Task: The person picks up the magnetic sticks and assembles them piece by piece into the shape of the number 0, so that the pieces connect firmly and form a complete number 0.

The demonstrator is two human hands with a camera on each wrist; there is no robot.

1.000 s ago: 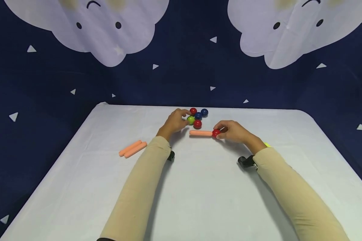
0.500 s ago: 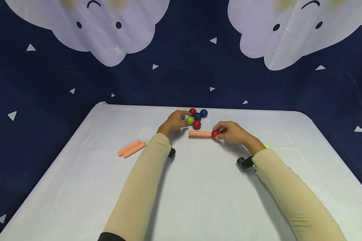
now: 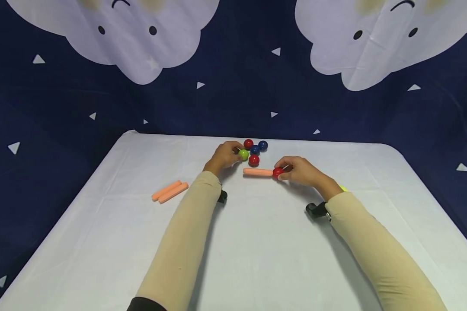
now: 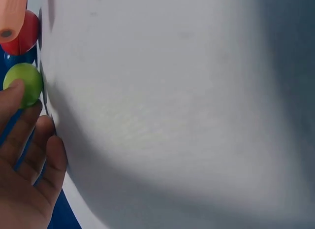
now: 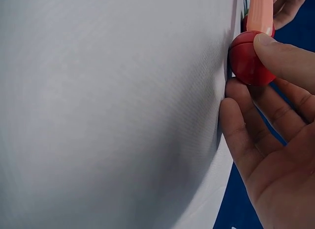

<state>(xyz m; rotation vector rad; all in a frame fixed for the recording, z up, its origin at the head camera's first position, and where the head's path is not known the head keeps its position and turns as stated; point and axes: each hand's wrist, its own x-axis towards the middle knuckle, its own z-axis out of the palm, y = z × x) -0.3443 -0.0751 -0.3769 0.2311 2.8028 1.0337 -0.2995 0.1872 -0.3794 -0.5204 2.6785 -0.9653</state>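
Note:
My right hand [image 3: 300, 169] pinches a red ball [image 5: 248, 59] between thumb and fingers. An orange stick [image 3: 258, 172] joins the ball and points left; its free end shows a small dark hole in the left wrist view. Up at the ball cluster, my left hand [image 3: 225, 156] pinches a green ball [image 4: 24, 83], its thumb across the near side and the other fingers loosely bent. Just right of the green ball are a red ball [image 3: 254, 160] and a blue ball [image 3: 254, 150].
Behind these sit another red ball [image 3: 248, 144] and another blue ball [image 3: 263, 145]. Two more orange sticks [image 3: 171, 191] lie side by side on the white table [image 3: 257, 250], left of my left forearm. A dark blue curtain [image 3: 233, 103] hangs past the table's far edge.
The left fingers have closed on the green ball and drawn it slightly left, away from the cluster. My right hand keeps its hold on the red ball with the stick.

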